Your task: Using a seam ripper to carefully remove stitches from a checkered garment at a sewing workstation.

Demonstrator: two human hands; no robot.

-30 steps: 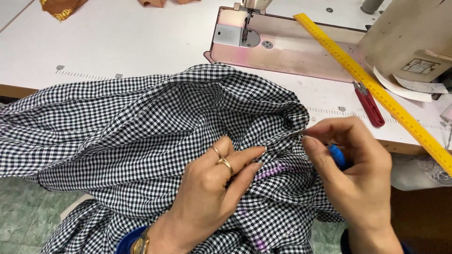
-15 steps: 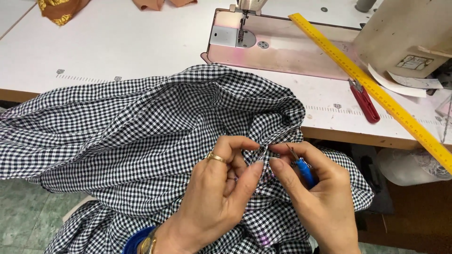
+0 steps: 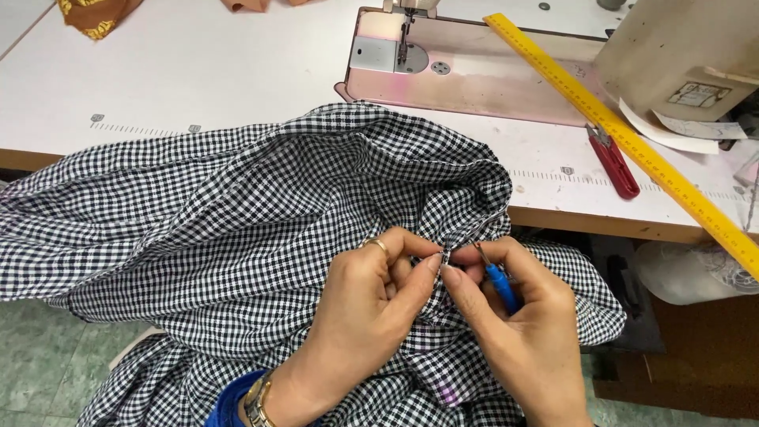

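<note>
So from my seat: one black-and-white checked garment (image 3: pixel 237 237) hangs off the front edge of the white sewing table (image 3: pixel 198 71), bunched in the lap. Two hands work it. The left hand (image 3: pixel 371 308) pinches a fold of the fabric; the right hand (image 3: pixel 522 332) grips one blue-handled seam ripper (image 3: pixel 498 281), tip at the seam. Further right: one sewing machine (image 3: pixel 474 63), one red-handled tool (image 3: pixel 615 162), one yellow ruler (image 3: pixel 632 142) lying diagonally. The fabric hides the table's front edge.
</note>
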